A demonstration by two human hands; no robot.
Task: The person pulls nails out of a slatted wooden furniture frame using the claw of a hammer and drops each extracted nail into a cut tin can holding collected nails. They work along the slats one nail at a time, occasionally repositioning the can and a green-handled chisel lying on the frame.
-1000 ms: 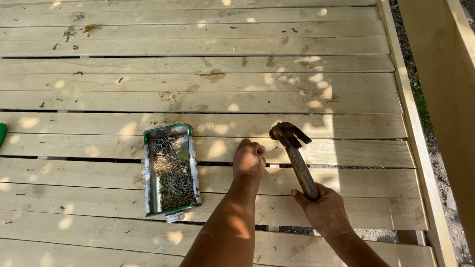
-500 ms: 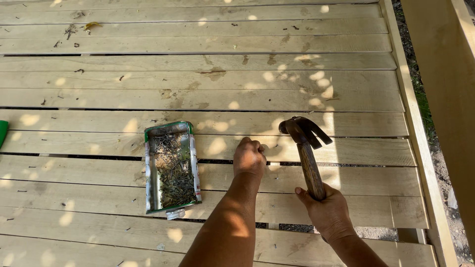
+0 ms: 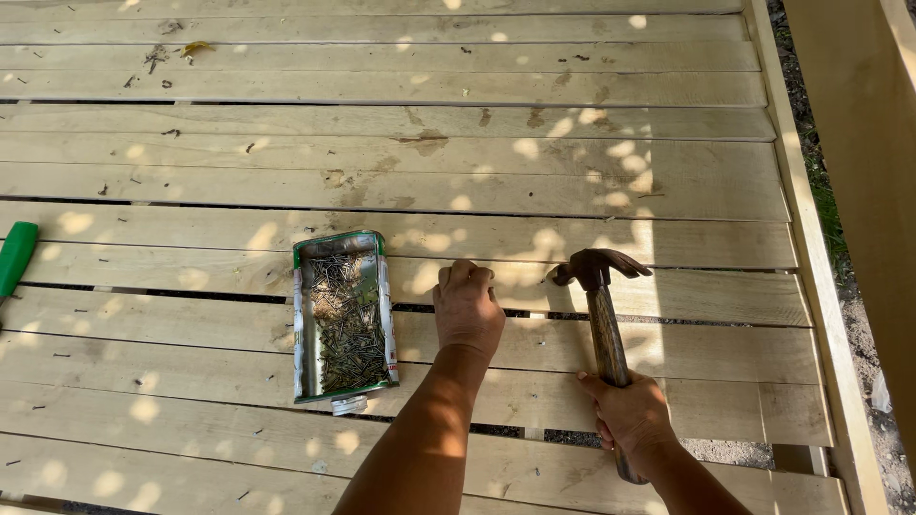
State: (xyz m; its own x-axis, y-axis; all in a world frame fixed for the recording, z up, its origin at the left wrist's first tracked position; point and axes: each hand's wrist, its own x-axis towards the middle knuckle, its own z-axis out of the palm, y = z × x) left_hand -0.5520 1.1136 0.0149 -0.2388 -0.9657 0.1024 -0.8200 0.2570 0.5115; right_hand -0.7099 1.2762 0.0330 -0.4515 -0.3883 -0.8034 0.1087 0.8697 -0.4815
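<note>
My left hand (image 3: pixel 467 307) rests on a pale wooden plank (image 3: pixel 668 296), fingers curled with the tips pinched at the plank's far edge; what they hold is too small to see. My right hand (image 3: pixel 630 415) grips the wooden handle of a claw hammer (image 3: pixel 599 315), whose dark metal head hovers over the same plank, to the right of my left hand. A cut-open metal tin (image 3: pixel 345 315) with a green rim lies just left of my left hand and is full of nails.
The deck is made of long planks with narrow gaps between them. A green handle (image 3: pixel 15 257) pokes in at the left edge. A raised wooden board (image 3: pixel 859 143) runs along the right side, with bare ground (image 3: pixel 859 324) beside it.
The hammer head has swung to the right and slightly lower, away from my left hand. My left hand has stayed at the same spot on the plank.
</note>
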